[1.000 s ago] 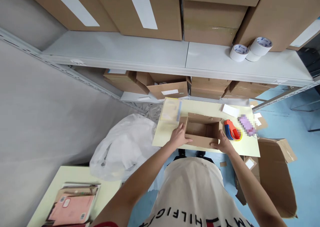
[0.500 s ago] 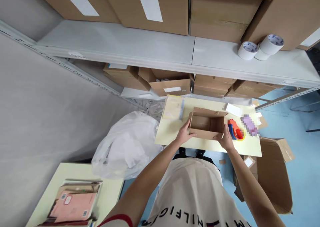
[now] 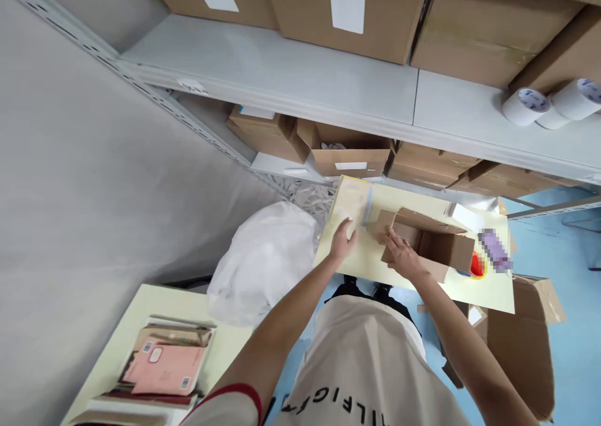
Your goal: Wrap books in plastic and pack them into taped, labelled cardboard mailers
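An open cardboard box (image 3: 462, 254) stands on the pale yellow table (image 3: 491, 294), its flaps folded outward. My right hand (image 3: 404, 257) reaches across its near left side, fingers stretched out and touching the cardboard near the left flap. To the left, my left hand (image 3: 344, 241) is apart from the box, fingers spread with nothing in them. It hovers by the near end of a flat, pale packet (image 3: 352, 200) with a yellow edge and a bluish strip. A red and yellow object (image 3: 477, 264), probably a tape dispenser, is partly hidden behind the box's right flap.
A white box or stack (image 3: 464, 216) and a blurred-out purple item (image 3: 495, 250) lie at the table's right. A white plastic bag (image 3: 265, 257) bulges at left. Ahead is a shelf (image 3: 300, 69) with cartons and tape rolls (image 3: 524, 106). An open carton (image 3: 521, 344) sits on the floor.
My left hand has let go of the box and moved left to the packet. My right hand has shifted from the box's right end to its left side. The box's end flaps now stick out.
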`<act>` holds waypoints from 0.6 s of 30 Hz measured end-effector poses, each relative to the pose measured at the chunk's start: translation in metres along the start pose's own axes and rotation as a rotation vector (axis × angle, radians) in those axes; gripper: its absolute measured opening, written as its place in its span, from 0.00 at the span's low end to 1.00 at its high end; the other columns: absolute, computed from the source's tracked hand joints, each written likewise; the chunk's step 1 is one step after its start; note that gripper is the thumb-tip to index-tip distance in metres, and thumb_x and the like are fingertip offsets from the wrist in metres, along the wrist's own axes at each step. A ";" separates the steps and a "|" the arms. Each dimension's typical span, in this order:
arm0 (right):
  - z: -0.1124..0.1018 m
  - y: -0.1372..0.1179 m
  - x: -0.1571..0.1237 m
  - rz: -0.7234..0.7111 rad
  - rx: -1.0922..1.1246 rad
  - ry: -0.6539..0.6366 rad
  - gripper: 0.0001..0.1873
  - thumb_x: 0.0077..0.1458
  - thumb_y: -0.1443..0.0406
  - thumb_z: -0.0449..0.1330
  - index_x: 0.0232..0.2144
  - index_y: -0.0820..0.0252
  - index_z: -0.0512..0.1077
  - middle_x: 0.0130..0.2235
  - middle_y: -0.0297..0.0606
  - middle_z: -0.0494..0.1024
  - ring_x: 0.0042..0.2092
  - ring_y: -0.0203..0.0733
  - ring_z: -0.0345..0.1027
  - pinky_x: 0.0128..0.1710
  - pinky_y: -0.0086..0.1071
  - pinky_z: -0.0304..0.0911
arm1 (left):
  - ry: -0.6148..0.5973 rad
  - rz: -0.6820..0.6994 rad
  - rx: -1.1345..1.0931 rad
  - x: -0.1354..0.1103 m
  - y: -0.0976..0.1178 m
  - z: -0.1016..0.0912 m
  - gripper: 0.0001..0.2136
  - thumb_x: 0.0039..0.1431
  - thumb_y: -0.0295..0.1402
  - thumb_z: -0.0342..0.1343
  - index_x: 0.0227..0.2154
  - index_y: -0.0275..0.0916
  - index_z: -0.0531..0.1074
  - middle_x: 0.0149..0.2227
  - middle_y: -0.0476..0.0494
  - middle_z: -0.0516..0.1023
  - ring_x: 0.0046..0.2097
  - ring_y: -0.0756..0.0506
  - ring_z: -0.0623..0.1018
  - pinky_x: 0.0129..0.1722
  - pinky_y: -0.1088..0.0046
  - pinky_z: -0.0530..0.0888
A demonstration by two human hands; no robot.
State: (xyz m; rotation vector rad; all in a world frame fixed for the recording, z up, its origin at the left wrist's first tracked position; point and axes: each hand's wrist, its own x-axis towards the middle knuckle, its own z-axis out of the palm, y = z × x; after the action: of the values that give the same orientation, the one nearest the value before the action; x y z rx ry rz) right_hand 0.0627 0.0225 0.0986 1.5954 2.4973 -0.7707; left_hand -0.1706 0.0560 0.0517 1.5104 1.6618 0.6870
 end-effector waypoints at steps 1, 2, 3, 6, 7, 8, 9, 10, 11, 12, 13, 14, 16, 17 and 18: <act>0.000 0.001 -0.002 0.000 -0.001 -0.004 0.52 0.48 0.72 0.67 0.69 0.50 0.47 0.72 0.48 0.40 0.69 0.56 0.49 0.64 0.53 0.53 | 0.051 -0.100 0.041 0.012 -0.007 -0.007 0.22 0.60 0.32 0.54 0.58 0.38 0.64 0.62 0.34 0.66 0.66 0.40 0.63 0.66 0.59 0.59; 0.001 0.002 -0.004 0.000 -0.004 -0.007 0.51 0.49 0.73 0.66 0.69 0.51 0.47 0.72 0.48 0.40 0.69 0.56 0.49 0.64 0.53 0.53 | 0.084 -0.197 0.084 0.025 -0.013 -0.013 0.24 0.59 0.32 0.56 0.58 0.36 0.63 0.62 0.31 0.66 0.66 0.38 0.63 0.65 0.59 0.60; 0.002 0.001 -0.007 -0.003 -0.006 -0.007 0.50 0.49 0.74 0.65 0.69 0.52 0.47 0.72 0.48 0.40 0.69 0.55 0.49 0.64 0.52 0.54 | 0.097 -0.274 0.118 0.037 -0.018 -0.016 0.26 0.57 0.32 0.58 0.59 0.35 0.62 0.62 0.29 0.64 0.66 0.36 0.63 0.64 0.59 0.61; 0.004 -0.001 -0.014 -0.018 -0.010 0.000 0.49 0.49 0.78 0.60 0.69 0.54 0.47 0.72 0.47 0.40 0.69 0.53 0.49 0.65 0.50 0.54 | 0.069 -0.393 0.171 0.065 -0.025 -0.011 0.30 0.55 0.34 0.60 0.59 0.32 0.59 0.61 0.22 0.62 0.65 0.30 0.63 0.61 0.52 0.63; 0.005 -0.002 -0.016 -0.022 -0.007 0.004 0.48 0.50 0.79 0.58 0.69 0.54 0.47 0.72 0.46 0.41 0.69 0.52 0.48 0.65 0.50 0.54 | 0.070 -0.417 0.181 0.071 -0.025 -0.007 0.31 0.54 0.34 0.60 0.59 0.32 0.58 0.61 0.20 0.62 0.65 0.28 0.62 0.60 0.50 0.63; 0.006 -0.003 -0.018 -0.023 -0.003 0.008 0.47 0.50 0.79 0.56 0.69 0.54 0.47 0.72 0.46 0.41 0.69 0.51 0.48 0.65 0.51 0.53 | 0.083 -0.446 0.192 0.075 -0.024 -0.001 0.31 0.54 0.35 0.60 0.59 0.32 0.58 0.61 0.20 0.61 0.65 0.27 0.61 0.60 0.49 0.62; 0.007 -0.004 -0.019 -0.023 0.003 0.012 0.46 0.50 0.79 0.55 0.69 0.55 0.47 0.72 0.45 0.41 0.69 0.51 0.47 0.65 0.51 0.53 | 0.105 -0.479 0.197 0.077 -0.024 0.004 0.31 0.54 0.35 0.60 0.58 0.32 0.57 0.62 0.20 0.60 0.66 0.27 0.60 0.60 0.48 0.61; 0.007 -0.004 -0.020 -0.021 0.008 0.014 0.46 0.51 0.79 0.54 0.69 0.55 0.47 0.72 0.44 0.40 0.70 0.51 0.47 0.65 0.51 0.53 | 0.128 -0.513 0.194 0.079 -0.023 0.008 0.31 0.53 0.35 0.60 0.58 0.32 0.57 0.62 0.20 0.60 0.66 0.27 0.58 0.61 0.48 0.60; 0.007 -0.004 -0.020 -0.018 0.012 0.013 0.46 0.51 0.79 0.54 0.69 0.54 0.47 0.72 0.44 0.40 0.70 0.51 0.46 0.65 0.52 0.53 | 0.145 -0.544 0.185 0.081 -0.022 0.011 0.31 0.52 0.35 0.61 0.57 0.33 0.57 0.62 0.21 0.59 0.66 0.27 0.58 0.61 0.48 0.59; 0.007 -0.004 -0.020 -0.014 0.017 0.011 0.46 0.51 0.79 0.54 0.69 0.54 0.46 0.72 0.43 0.40 0.70 0.51 0.46 0.65 0.52 0.53 | 0.151 -0.567 0.174 0.083 -0.022 0.012 0.32 0.50 0.34 0.63 0.56 0.33 0.57 0.63 0.21 0.59 0.66 0.27 0.58 0.61 0.48 0.60; 0.006 -0.003 -0.020 -0.010 0.022 0.006 0.47 0.51 0.79 0.54 0.69 0.53 0.46 0.72 0.43 0.39 0.70 0.50 0.46 0.65 0.52 0.52 | 0.145 -0.582 0.157 0.085 -0.022 0.012 0.32 0.48 0.33 0.64 0.56 0.33 0.58 0.62 0.22 0.59 0.66 0.27 0.58 0.61 0.49 0.60; 0.006 -0.003 -0.020 -0.007 0.030 0.000 0.47 0.51 0.79 0.54 0.69 0.52 0.45 0.72 0.43 0.39 0.70 0.50 0.46 0.65 0.52 0.52 | 0.125 -0.584 0.133 0.087 -0.023 0.011 0.33 0.47 0.32 0.64 0.55 0.33 0.58 0.62 0.22 0.60 0.66 0.28 0.59 0.60 0.50 0.61; 0.003 -0.002 -0.019 -0.008 0.046 -0.012 0.49 0.51 0.79 0.55 0.70 0.50 0.42 0.72 0.42 0.39 0.70 0.50 0.45 0.65 0.53 0.52 | 0.069 -0.561 0.071 0.091 -0.025 0.007 0.32 0.47 0.29 0.64 0.55 0.33 0.58 0.59 0.24 0.64 0.63 0.30 0.65 0.59 0.54 0.64; 0.002 -0.002 -0.019 -0.011 0.053 -0.017 0.49 0.51 0.79 0.55 0.70 0.49 0.42 0.72 0.42 0.38 0.70 0.50 0.45 0.65 0.53 0.52 | 0.037 -0.548 0.037 0.093 -0.026 0.005 0.31 0.47 0.28 0.64 0.55 0.34 0.59 0.57 0.26 0.68 0.61 0.32 0.68 0.58 0.57 0.66; 0.001 -0.003 -0.019 -0.013 0.058 -0.021 0.50 0.51 0.78 0.56 0.70 0.49 0.42 0.72 0.42 0.38 0.70 0.51 0.45 0.65 0.53 0.52 | 0.006 -0.541 0.004 0.093 -0.027 0.002 0.31 0.47 0.27 0.64 0.54 0.34 0.59 0.54 0.27 0.71 0.58 0.33 0.72 0.56 0.59 0.68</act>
State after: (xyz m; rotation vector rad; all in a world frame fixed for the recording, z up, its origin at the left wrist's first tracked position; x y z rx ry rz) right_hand 0.0685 0.0055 0.1051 1.5818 2.4953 -0.8648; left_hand -0.1836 0.1430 0.0118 0.9862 1.9589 0.3911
